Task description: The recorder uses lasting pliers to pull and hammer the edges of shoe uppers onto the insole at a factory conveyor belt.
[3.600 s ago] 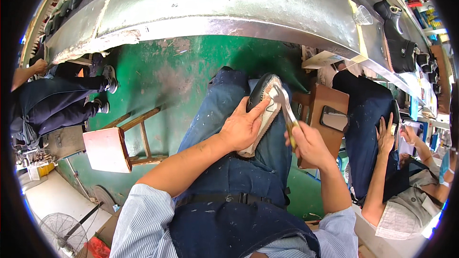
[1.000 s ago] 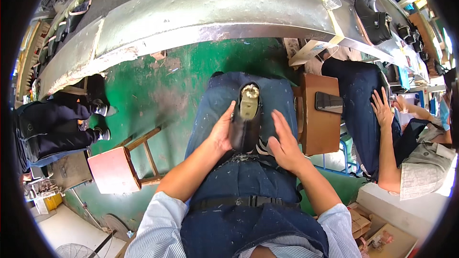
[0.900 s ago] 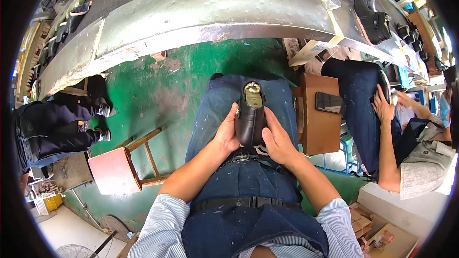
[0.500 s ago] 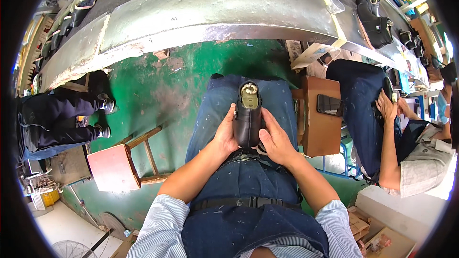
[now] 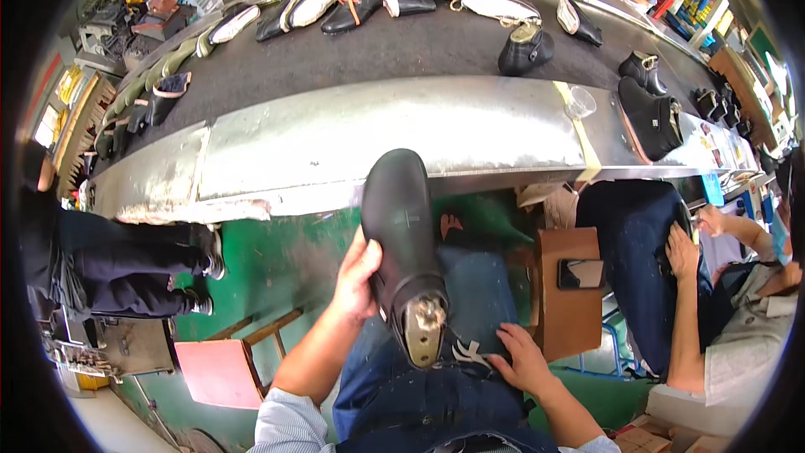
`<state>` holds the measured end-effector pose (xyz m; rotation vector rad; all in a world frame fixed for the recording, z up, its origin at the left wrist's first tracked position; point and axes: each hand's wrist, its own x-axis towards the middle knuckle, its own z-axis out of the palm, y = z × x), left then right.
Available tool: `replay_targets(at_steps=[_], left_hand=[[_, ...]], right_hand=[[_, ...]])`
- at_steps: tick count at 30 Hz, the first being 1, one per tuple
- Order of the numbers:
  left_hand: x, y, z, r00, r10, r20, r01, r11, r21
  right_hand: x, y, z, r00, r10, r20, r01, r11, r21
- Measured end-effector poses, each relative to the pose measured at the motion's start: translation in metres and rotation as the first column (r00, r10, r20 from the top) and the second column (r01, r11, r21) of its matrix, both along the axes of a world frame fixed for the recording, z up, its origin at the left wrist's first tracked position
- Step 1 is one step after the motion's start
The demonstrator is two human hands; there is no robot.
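Note:
My left hand (image 5: 357,280) is closed round the left side of a black leather shoe (image 5: 397,222), held up above my lap. Its toe points away towards the bench, and a yellow-green shoe last (image 5: 423,337) with holes in its top shows in the opening near me. My right hand (image 5: 521,361) is off the shoe, over my right thigh, with its fingers apart and nothing visible in them. Just left of that hand, some white strips (image 5: 470,352) lie on my dark blue apron; their kind I cannot make out.
Ahead runs a metal-edged bench (image 5: 369,134) whose dark belt (image 5: 352,67) carries several black shoes. A clear cup (image 5: 580,102) stands on its edge. To my right are a brown stool (image 5: 566,310) with a phone (image 5: 580,273) and a seated co-worker (image 5: 671,285). A pink-topped stool (image 5: 218,373) stands left.
The shoe has swung round from toe towards me to toe away, rising towards the bench. My right hand has let go and moved right. The view has tilted up, showing more bench.

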<state>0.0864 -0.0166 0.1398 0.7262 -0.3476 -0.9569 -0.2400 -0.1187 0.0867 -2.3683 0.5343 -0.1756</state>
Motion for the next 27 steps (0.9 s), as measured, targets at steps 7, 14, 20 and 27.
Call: replay_targets(at_steps=[7,14,20,27], left_hand=[[0.112,-0.131,0.060,0.996,-0.033,0.086,0.029,0.998,0.048],[0.225,-0.296,0.095,0.983,0.107,0.151,-0.152,0.932,0.328],[0.225,-0.320,0.033,0.470,0.119,0.874,-0.568,0.799,0.197],[0.225,-0.349,0.034,0.379,0.139,0.915,-0.513,0.854,0.083]], right_hand=[[0.013,-0.026,-0.025,0.996,-0.001,-0.094,-0.002,1.000,-0.026],[0.040,-0.054,-0.029,0.996,-0.031,-0.082,0.039,0.994,0.098],[0.061,-0.072,-0.025,0.995,-0.085,-0.051,0.090,0.989,0.115],[0.083,-0.088,-0.032,1.000,-0.009,0.021,0.008,0.999,0.052]])
